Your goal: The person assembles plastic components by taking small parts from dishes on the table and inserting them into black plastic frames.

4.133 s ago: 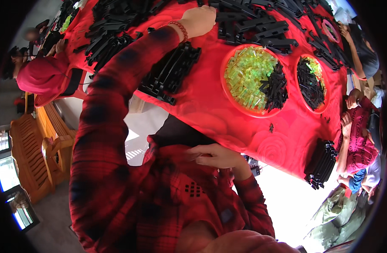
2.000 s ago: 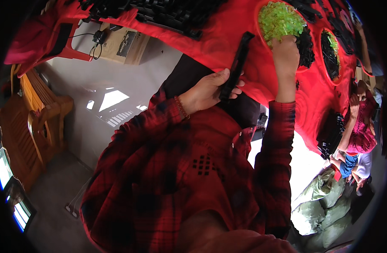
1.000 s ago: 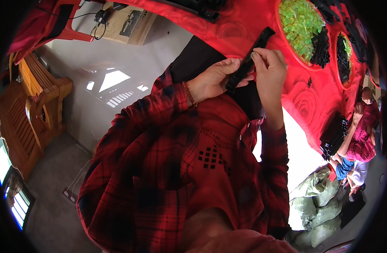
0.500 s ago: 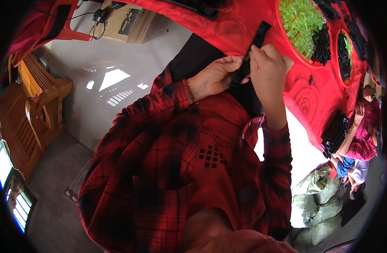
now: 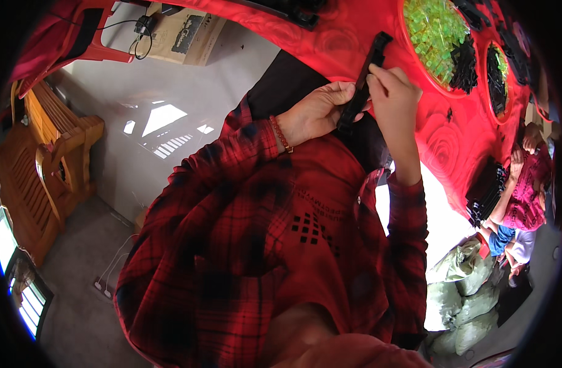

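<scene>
Fingers (image 5: 338, 93) of the left hand (image 5: 310, 115) are closed around a black strip (image 5: 379, 50).
Its middle is touched and partly covered by the bunched fingers of the right hand (image 5: 396, 96); whether a small piece is pinched there cannot be told. The strip is held aslant at the edge of the red-covered counter (image 5: 440, 144). Beyond, a basin (image 5: 454, 93) is filled with yellow-green and black pieces, a second basin (image 5: 499, 121) is set beside it, and stacked strips (image 5: 486, 193) are seen to the right.
</scene>
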The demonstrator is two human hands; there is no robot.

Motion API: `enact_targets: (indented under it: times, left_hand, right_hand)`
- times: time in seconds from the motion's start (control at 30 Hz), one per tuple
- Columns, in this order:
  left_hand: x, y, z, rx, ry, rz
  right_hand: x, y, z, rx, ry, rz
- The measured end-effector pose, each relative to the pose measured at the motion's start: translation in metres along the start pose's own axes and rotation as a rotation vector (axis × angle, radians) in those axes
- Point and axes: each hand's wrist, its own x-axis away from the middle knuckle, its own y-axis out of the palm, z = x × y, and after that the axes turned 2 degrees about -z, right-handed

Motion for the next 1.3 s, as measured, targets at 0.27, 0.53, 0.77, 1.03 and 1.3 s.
enact_targets:
  times: [0.27, 0.53, 0.77, 1.03, 1.3]
  left_hand:
    - [-0.003, -0.014, -0.001, 0.042, 0.004, -0.042]
    - [0.006, 0.0, 0.004, -0.075, 0.035, -0.067]
    - [0.01, 0.002, 0.005, -0.05, 0.006, -0.117]
    - [0.016, 0.011, 0.004, -0.062, 0.052, -0.108]
    - [0.023, 0.028, 0.012, -0.182, 0.023, -0.167]
  right_hand:
    - [0.023, 0.014, -0.013, -0.162, 0.27, 0.109]
    - [0.028, 0.011, -0.029, -0.639, 0.543, 0.02]
    - [0.027, 0.006, -0.038, -0.668, 0.572, 0.038]
    - [0.027, 0.007, -0.042, -0.648, 0.63, 0.054]
    - [0.026, -0.005, -0.045, -0.742, 0.555, 0.073]
